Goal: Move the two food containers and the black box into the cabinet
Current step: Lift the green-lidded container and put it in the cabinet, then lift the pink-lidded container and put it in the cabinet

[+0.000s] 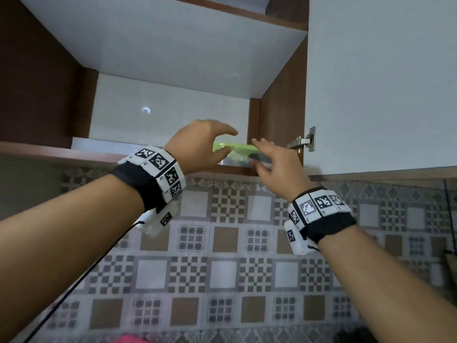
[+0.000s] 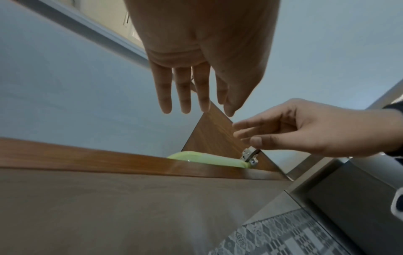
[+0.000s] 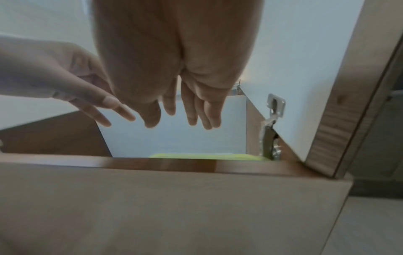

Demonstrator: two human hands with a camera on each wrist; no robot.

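Head view, nearest: left hand (image 1: 197,147) and right hand (image 1: 274,164) are raised at the cabinet (image 1: 158,45) mouth.
Grip: both hands have fingers spread and relaxed, holding nothing.
Shelf: one food container (image 1: 235,154) with a green lid sits at the right end, just beyond the fingertips, beside the hinge (image 1: 305,141).
Progress: judging by this, one container is placed; the second container and the black box remain.
Hidden: those two are out of view; the container's body is mostly covered by the hands.
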